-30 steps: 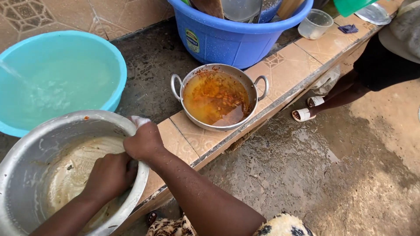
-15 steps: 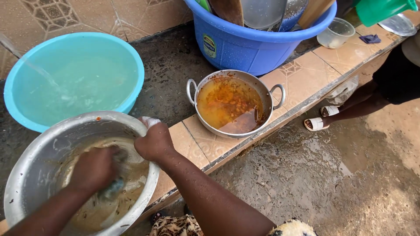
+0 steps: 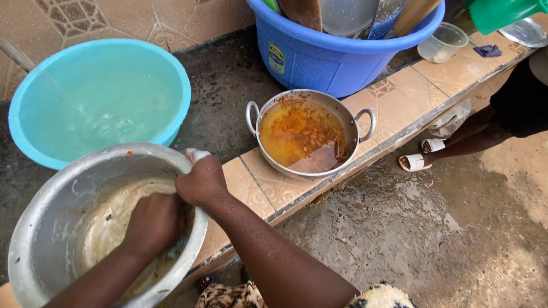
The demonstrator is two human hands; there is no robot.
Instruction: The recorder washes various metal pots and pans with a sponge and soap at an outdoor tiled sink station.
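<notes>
Nearest, tilted at the lower left edge of the tiled ledge [image 3: 260, 188]: large metal basin [image 3: 51, 211], inner wall smeared with pale soapy film. Left hand [image 3: 154, 223] down inside the basin, fingers curled against the near wall, pressed on something hidden beneath; impossible to tell what, or whether clamped on it. Right hand [image 3: 201, 181] closed over the basin's rim, thumb and fingers pinching the metal edge, a bit of white foam showing just above the knuckles. Hands close together, nearly touching at the rim. Patterned sleeve or garment [image 3: 228, 296] at the bottom edge.

Farther along the ledge, to the right: two-handled metal pot [image 3: 308, 94], holding orange oily liquid with residue up the sides, resting partly on the tiles. Left of it, on the dark wet ground: light blue plastic bowl [image 3: 171, 74] filled with clear water, a thin stream falling in from the upper left.

Beyond the pot: deep blue plastic tub [image 3: 337, 57] stacked with washed utensils and wooden handles. Farther right on the tiles: small clear plastic cup [image 3: 442, 43] and a scrap of blue cloth [image 3: 488, 50]. Off the ledge at right, another person's foot in a white sandal [image 3: 414, 162] on wet concrete.
</notes>
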